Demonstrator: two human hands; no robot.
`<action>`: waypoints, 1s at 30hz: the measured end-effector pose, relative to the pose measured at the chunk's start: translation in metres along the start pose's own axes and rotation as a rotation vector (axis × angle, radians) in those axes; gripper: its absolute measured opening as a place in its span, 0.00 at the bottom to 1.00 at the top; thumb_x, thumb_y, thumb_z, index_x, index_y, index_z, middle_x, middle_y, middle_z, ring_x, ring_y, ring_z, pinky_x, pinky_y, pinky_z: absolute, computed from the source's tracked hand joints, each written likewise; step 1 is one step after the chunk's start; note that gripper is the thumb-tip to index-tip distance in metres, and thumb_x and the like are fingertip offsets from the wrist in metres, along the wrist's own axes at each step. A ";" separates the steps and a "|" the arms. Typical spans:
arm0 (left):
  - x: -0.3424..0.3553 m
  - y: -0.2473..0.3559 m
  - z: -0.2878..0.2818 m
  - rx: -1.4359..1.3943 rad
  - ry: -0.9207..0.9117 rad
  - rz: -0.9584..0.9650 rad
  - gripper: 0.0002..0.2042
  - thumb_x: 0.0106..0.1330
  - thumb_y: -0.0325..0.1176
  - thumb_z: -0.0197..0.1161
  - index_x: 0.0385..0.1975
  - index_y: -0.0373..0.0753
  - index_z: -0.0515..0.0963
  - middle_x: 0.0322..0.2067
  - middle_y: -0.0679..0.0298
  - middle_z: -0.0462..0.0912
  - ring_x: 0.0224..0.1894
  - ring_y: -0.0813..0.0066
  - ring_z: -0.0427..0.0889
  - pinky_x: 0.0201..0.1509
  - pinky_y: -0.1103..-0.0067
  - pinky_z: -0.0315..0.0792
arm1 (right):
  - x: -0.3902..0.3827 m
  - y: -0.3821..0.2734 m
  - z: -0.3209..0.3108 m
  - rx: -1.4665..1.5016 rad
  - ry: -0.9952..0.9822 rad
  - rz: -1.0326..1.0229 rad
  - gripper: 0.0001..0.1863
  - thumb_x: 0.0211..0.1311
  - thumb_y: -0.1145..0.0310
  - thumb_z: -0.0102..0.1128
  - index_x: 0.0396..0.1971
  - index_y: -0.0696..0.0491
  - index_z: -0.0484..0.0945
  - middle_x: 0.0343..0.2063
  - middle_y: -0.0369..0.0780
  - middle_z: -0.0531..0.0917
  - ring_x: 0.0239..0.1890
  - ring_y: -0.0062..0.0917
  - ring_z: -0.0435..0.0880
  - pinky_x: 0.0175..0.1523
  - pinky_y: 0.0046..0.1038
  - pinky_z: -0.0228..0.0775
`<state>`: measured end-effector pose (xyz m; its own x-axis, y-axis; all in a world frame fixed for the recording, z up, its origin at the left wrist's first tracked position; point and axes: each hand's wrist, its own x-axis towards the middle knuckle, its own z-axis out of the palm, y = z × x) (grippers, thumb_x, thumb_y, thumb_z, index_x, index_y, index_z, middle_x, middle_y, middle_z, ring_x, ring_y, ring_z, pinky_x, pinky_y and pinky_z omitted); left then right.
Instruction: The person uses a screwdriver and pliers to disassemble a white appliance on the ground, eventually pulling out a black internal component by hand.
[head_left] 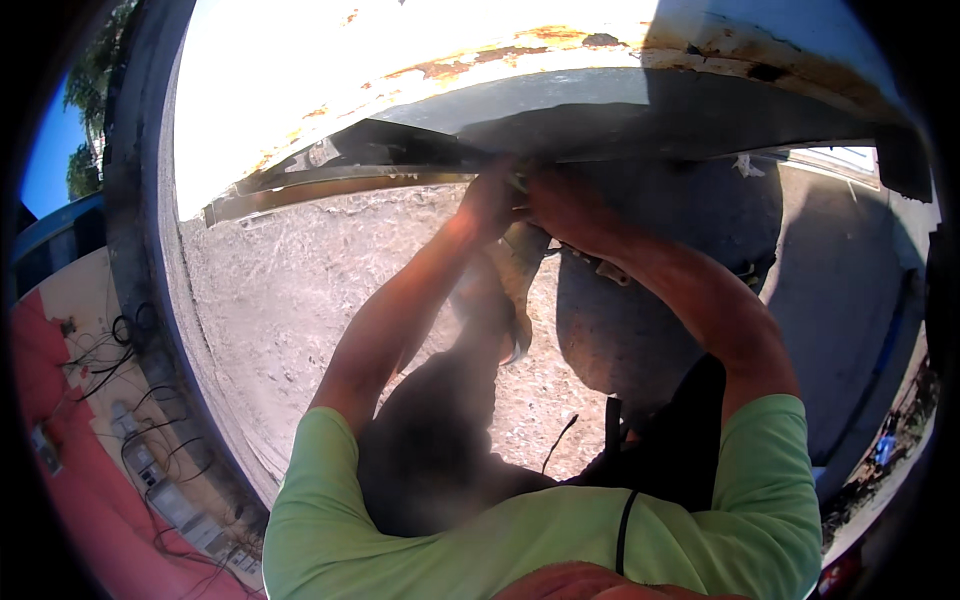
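Note:
Both my arms reach forward to the lower edge of a white, rust-patched metal panel (430,75). My left hand (485,208) and my right hand (562,205) meet close together in the shadow at its dark underside (560,125). The fingers of both look curled inward around a small part. Only a thin yellowish-green bit (518,182) of it shows between them, too dim to name. Left of my left hand, a brownish metal strip (330,192) runs along beneath the panel.
Below my hands are my bent legs and a sandalled foot (517,335) on rough pale ground (300,290). A thin black cable (560,445) lies between my knees. At the left, power strips (150,465) and tangled wires lie beside a pink cloth (80,480).

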<state>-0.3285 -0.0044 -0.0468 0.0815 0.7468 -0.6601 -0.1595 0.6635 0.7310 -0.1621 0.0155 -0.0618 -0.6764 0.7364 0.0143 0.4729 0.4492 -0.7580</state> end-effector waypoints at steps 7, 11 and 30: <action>0.022 -0.031 -0.027 0.991 0.099 0.504 0.36 0.48 0.33 0.79 0.60 0.33 0.70 0.50 0.47 0.80 0.53 0.54 0.82 0.54 0.66 0.78 | 0.003 -0.007 -0.010 -0.226 -0.079 0.087 0.13 0.59 0.65 0.66 0.38 0.60 0.83 0.34 0.54 0.86 0.39 0.47 0.88 0.44 0.44 0.79; 0.015 -0.022 -0.023 1.014 0.125 0.595 0.36 0.47 0.31 0.80 0.58 0.34 0.71 0.48 0.48 0.80 0.50 0.53 0.84 0.53 0.65 0.79 | 0.002 0.000 -0.006 0.036 0.002 0.240 0.18 0.57 0.61 0.67 0.41 0.60 0.84 0.36 0.53 0.86 0.40 0.48 0.87 0.45 0.44 0.80; 0.000 -0.007 -0.018 -0.222 0.018 -0.040 0.17 0.75 0.40 0.56 0.57 0.38 0.75 0.51 0.57 0.81 0.57 0.58 0.78 0.65 0.57 0.70 | 0.008 0.003 -0.018 0.110 -0.118 0.332 0.23 0.57 0.57 0.66 0.49 0.55 0.80 0.41 0.50 0.86 0.44 0.43 0.87 0.50 0.42 0.80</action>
<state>-0.3451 -0.0100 -0.0546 0.0749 0.7180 -0.6920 -0.3692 0.6646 0.6496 -0.1558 0.0315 -0.0525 -0.5597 0.7665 -0.3149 0.6187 0.1337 -0.7742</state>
